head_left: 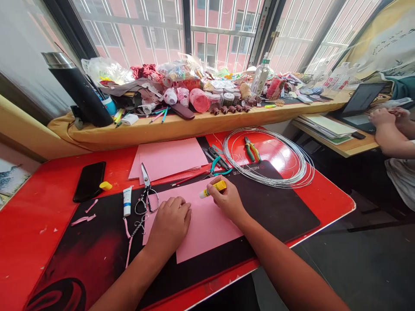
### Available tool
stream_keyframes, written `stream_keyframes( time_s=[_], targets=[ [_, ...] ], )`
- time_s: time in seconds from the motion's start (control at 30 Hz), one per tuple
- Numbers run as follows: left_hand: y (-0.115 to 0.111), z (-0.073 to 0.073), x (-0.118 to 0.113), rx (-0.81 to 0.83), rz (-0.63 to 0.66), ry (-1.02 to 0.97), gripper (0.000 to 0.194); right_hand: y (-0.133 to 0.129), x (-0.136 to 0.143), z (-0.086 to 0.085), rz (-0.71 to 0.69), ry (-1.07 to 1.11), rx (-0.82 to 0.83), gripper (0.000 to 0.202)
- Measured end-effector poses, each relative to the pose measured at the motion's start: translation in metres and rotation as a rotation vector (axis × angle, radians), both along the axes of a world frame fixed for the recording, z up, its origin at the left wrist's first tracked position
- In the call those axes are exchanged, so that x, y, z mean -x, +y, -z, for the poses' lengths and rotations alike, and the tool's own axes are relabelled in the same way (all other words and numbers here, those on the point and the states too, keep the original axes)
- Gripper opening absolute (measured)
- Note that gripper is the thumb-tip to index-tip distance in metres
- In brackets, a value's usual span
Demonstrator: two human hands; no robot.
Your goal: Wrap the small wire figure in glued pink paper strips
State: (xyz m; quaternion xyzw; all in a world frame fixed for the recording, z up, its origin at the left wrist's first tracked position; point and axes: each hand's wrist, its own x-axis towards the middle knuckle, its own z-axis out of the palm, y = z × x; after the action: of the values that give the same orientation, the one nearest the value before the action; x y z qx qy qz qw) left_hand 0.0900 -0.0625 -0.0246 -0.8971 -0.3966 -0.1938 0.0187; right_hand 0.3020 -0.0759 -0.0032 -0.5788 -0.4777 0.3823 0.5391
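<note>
My right hand (227, 198) grips a yellow glue stick (212, 188), its white uncapped end pointing left just above the pink paper (210, 224). Resting on the left part of this paper is my left hand (170, 220), its fingers bent and held together; whatever might be between them is hidden. Scissors (146, 192) lie just left of that hand, beside a small white tube (127, 201) and a twisted wire piece (139, 225). A yellow cap (105, 185) sits near the phone (90, 181).
More pink sheets (171, 157) lie behind, with teal-handled pliers (215, 168) and a utility knife (218, 156) alongside. A wire coil (304, 172) surrounds green-and-yellow pliers (253, 151). Pink scraps (83, 219) dot the black mat (279, 216). A cluttered sill (194, 123) runs behind; another person's hands (389, 115) are at right.
</note>
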Motion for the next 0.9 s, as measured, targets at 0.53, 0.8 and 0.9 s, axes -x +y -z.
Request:
stream_keyframes(
  time_s=[0.53, 0.8, 0.9],
  targets=[
    [0.003, 0.006, -0.008, 0.149, 0.242, -0.121, 0.035, 0.0, 0.0, -0.002, 0.001, -0.035, -0.023, 0.029],
    [0.006, 0.005, -0.007, 0.108, 0.227, -0.054, 0.019, 0.0, -0.001, 0.001, 0.019, -0.047, -0.024, 0.031],
    [0.007, 0.003, -0.004, 0.127, 0.193, -0.041, 0.017, -0.001, -0.001, 0.0, 0.005, -0.029, -0.018, 0.029]
  ],
)
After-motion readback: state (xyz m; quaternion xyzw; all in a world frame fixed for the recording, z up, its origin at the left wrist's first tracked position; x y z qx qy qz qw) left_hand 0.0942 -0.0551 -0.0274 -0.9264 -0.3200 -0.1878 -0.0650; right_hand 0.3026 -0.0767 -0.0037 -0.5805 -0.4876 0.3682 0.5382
